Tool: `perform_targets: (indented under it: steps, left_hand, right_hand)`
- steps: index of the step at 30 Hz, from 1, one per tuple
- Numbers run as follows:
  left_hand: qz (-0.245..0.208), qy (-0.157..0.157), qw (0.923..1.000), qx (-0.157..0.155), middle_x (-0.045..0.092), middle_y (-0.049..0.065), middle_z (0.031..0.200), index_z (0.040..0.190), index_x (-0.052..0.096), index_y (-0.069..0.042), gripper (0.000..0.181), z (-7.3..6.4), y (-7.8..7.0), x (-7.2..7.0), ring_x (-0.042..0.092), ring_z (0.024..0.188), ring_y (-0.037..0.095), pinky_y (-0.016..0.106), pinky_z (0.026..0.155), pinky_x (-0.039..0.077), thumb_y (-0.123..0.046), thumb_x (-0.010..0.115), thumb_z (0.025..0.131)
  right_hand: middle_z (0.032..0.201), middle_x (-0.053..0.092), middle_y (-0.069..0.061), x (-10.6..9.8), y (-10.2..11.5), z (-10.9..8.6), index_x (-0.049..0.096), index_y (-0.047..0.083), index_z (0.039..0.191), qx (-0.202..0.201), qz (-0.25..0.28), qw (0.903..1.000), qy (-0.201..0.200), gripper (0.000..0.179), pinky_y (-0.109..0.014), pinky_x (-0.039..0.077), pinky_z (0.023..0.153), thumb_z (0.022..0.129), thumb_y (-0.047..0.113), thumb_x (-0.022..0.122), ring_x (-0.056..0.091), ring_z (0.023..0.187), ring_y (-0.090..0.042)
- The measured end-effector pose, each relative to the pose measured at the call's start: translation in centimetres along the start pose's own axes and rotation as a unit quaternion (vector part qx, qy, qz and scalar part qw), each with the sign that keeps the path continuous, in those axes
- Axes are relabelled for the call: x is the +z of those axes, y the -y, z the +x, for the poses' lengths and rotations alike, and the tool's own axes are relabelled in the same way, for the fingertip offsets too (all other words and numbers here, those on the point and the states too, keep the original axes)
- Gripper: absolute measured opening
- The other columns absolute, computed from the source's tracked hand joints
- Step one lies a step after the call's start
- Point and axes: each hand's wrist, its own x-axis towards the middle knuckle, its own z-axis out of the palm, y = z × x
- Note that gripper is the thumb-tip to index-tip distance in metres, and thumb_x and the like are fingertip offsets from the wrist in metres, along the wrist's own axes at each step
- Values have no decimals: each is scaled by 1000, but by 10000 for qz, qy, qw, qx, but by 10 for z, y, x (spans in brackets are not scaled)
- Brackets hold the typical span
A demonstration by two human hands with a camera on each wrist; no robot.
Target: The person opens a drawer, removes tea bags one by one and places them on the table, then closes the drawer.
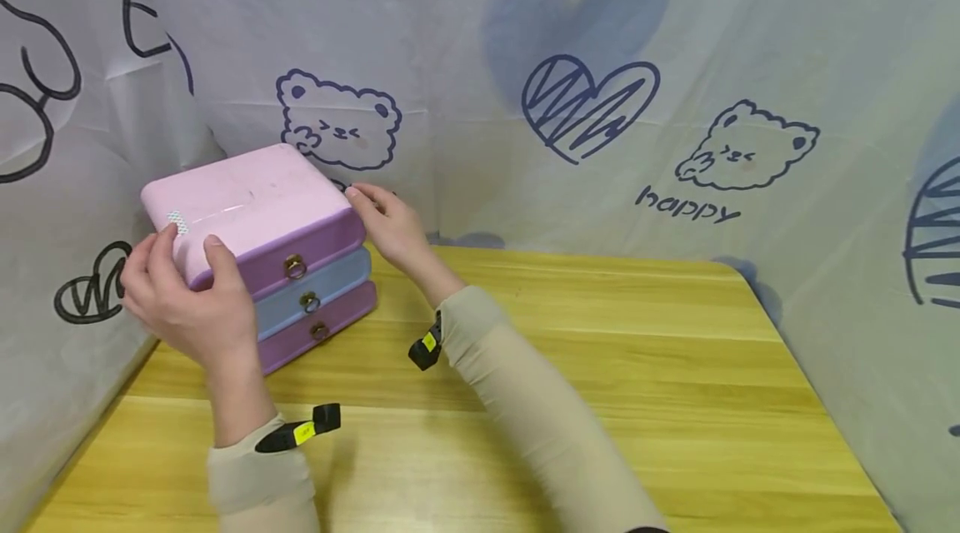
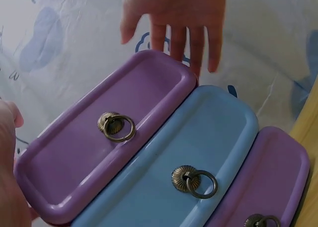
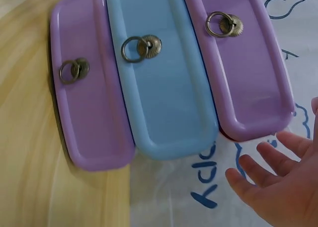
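Note:
A small chest of drawers (image 1: 247, 204) stands at the left of the table, with a pale pink top. Its drawer fronts are stacked: an upper purple drawer (image 2: 107, 132), a blue middle drawer (image 2: 174, 162) and a lower purple drawer (image 3: 92, 117). Each bears a bronze ring pull, and all three look closed. My left hand (image 1: 187, 291) is at the chest's near left corner, its fingers spread along the left side and the thumb by the top front edge. At the right end of the upper drawer is my right hand (image 3: 283, 177), fingers extended; firm contact is unclear.
The chest rests on a yellow wood-grain table (image 1: 637, 400). Behind and beside it hangs a pale curtain (image 1: 465, 100) printed with hearts and bears, close to the chest's back and left side. Both wrists wear black straps.

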Motion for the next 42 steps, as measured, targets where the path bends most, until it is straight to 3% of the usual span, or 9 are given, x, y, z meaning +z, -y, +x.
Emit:
perform_targets:
  steps: [4, 7, 11, 14, 20, 30, 36, 42]
  left_hand:
    - [-696, 214, 9948, -714, 55, -7, 129, 129, 73, -13, 39, 5, 3, 0, 47, 128, 13, 26, 109, 38, -28, 69, 93]
    - [-1041, 318, 9888, -1024, 55, -3, 131, 132, 71, -9, 42, 7, 5, 2, 48, 128, 11, 22, 109, 37, -24, 69, 93]
    - [-1111, 605, 9833, -1311, 53, 7, 144, 141, 65, -11, 50, 7, 8, 3, 48, 132, 13, 19, 112, 33, -25, 67, 93]
    - [-1041, 826, 9794, -1519, 50, 8, 152, 147, 60, -15, 54, 6, 10, 3, 46, 137, 12, 19, 115, 29, -28, 63, 95]
    - [-1028, 1035, 9754, -1654, 50, 2, 157, 151, 55, -14, 56, 8, 9, 2, 42, 143, 6, 17, 118, 25, -24, 56, 97]
    - [-1622, 1161, 9524, -2304, 41, -1, 164, 154, 52, -18, 57, 11, 5, 2, 33, 144, -1, 7, 115, 19, -15, 51, 97]
    - [-1680, 1138, 9508, -2341, 42, -1, 163, 152, 55, -17, 55, 8, 0, 4, 35, 145, -1, 6, 115, 20, -13, 50, 97]
    - [-1568, 1128, 9565, -2188, 46, 2, 161, 148, 59, -15, 52, 3, -3, 9, 39, 143, 0, 8, 115, 22, -13, 49, 97]
  right_hand:
    - [151, 57, 7, 12, 4, 7, 58, 27, 149, 333, 136, 9993, 56, 55, -35, 43, 115, 104, 58, 49, 52, 140, -18]
    - [155, 53, 7, 21, 6, 11, 55, 28, 152, 494, 304, 9983, 94, 57, -36, 38, 119, 104, 58, 50, 47, 145, -18]
    - [158, 49, 6, 29, 4, 12, 53, 28, 154, 708, 729, 9948, 89, 59, -38, 34, 122, 102, 58, 52, 43, 148, -18]
    - [159, 48, 7, 32, 2, 10, 52, 27, 154, 787, 993, 9919, 83, 59, -39, 33, 122, 102, 56, 54, 42, 148, -18]
    - [159, 48, 9, 31, 0, 9, 52, 30, 154, 757, 990, 9922, 91, 56, -41, 33, 122, 102, 50, 55, 42, 148, -18]
    - [157, 50, 7, 28, 2, 8, 55, 30, 152, 794, 857, 9931, -30, 52, -39, 36, 121, 102, 42, 57, 45, 146, -19]
    - [157, 50, 5, 23, 0, 3, 55, 30, 152, 774, 781, 9939, -124, 51, -37, 35, 121, 102, 39, 56, 44, 147, -19]
    - [157, 50, 5, 11, -3, -6, 55, 32, 152, 780, 752, 9939, -201, 50, -37, 35, 121, 103, 40, 55, 43, 147, -20]
